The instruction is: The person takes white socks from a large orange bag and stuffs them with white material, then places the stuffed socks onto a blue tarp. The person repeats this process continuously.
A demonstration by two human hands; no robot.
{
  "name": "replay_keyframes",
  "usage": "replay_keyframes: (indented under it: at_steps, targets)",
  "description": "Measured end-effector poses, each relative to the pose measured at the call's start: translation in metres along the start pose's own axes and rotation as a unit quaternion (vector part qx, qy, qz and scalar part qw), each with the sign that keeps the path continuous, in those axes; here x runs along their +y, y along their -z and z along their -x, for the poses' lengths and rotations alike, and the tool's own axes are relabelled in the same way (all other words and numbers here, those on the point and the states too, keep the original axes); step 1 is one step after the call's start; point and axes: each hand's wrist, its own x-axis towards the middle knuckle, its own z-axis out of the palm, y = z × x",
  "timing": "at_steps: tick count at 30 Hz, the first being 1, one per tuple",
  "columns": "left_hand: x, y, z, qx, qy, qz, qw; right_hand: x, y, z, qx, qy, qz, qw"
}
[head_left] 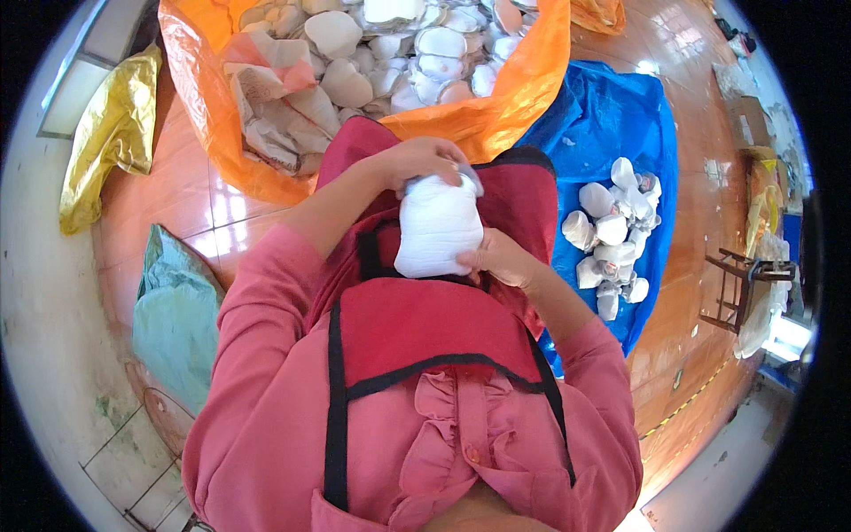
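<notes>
Above my lap I hold a plump white fabric pad (436, 226) with faint crosswise creases. At its far end, my left hand (427, 164) curls its fingers over the edge, where a greyish, partly see-through bit shows. My right hand (501, 257) pinches the near right corner between thumb and fingers. A red apron (425, 328) with black trim lies under the pad and over my knees. Just beyond my knees stands a wide orange sack (523, 106), its mouth spread, full of flat rounded white and pale pink pads (441, 43).
At right, a blue plastic sheet (612, 102) bears a loose heap of white pieces (612, 229). A brown stool (740, 284) stands farther right. To my left lie a green sack (177, 306) and a yellow sack (111, 133) near the wall. The floor is reddish tile.
</notes>
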Motion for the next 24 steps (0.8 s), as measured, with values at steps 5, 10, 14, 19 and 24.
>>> replay_keyframes:
  at_steps: [5, 10, 14, 19, 24]
  targets:
    - [-0.020, 0.010, 0.026, 0.043, -0.110, 0.166, 0.979, 0.018, 0.005, -0.010, 0.155, 0.195, 0.080, 0.965]
    - [-0.021, 0.003, 0.036, 0.079, -0.132, 0.209, 0.966, 0.017, 0.010, -0.014, 0.224, 0.262, 0.202, 0.917]
    - [-0.029, 0.004, 0.033, 0.106, -0.150, 0.199, 0.963, 0.014, 0.015, -0.011, 0.257, 0.242, 0.274, 0.895]
    - [-0.028, -0.003, 0.036, 0.117, -0.163, 0.201, 0.959, 0.009, 0.018, -0.008, 0.253, 0.249, 0.340, 0.871]
    - [-0.023, -0.006, 0.039, 0.124, -0.167, 0.149, 0.967, 0.005, 0.023, -0.008, 0.148, 0.057, 0.107, 0.981]
